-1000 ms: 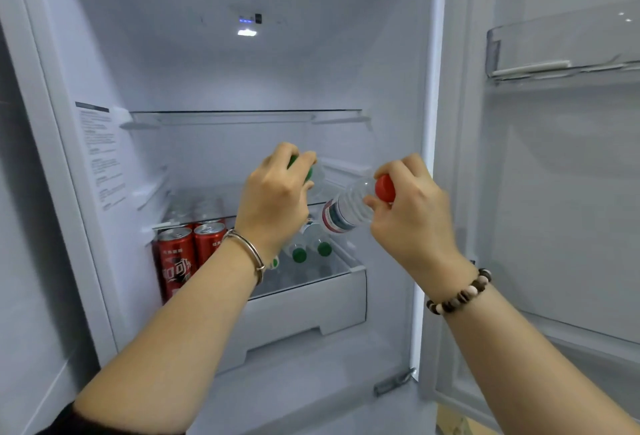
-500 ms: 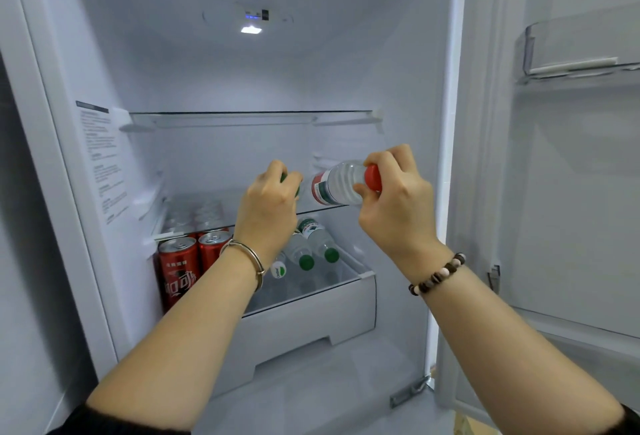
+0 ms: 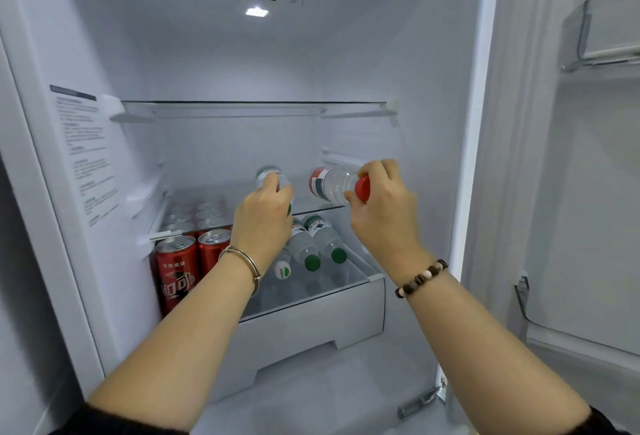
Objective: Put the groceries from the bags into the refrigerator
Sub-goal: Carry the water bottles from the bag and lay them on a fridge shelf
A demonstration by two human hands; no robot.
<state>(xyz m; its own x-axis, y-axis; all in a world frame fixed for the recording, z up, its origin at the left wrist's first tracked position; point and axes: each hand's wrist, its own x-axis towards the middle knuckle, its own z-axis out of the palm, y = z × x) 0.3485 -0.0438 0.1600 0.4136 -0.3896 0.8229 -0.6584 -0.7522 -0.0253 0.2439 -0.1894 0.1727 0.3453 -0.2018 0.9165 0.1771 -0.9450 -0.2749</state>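
Observation:
Both my hands reach into the open refrigerator, level with its middle glass shelf [image 3: 221,197]. My left hand [image 3: 265,221] grips a clear water bottle with a green cap [image 3: 268,175], bottom pointing inward over the shelf. My right hand [image 3: 379,204] holds a clear water bottle with a red cap [image 3: 330,183] by its cap end, lying sideways just above the shelf's right part. Below, several green-capped water bottles [image 3: 306,244] lie in the drawer [image 3: 311,325]. Red cola cans [image 3: 176,273] stand at the lower left.
An upper glass shelf [image 3: 252,105] spans the compartment above my hands. The open door stands at the right with a clear bin [image 3: 602,33] high up and a lower rail [image 3: 526,306]. A printed label [image 3: 85,154] covers the left inner wall.
Both hands have pushed deeper into the refrigerator with their bottles. The bottles now lie nearly level over the middle shelf. The view has shifted slightly to the left.

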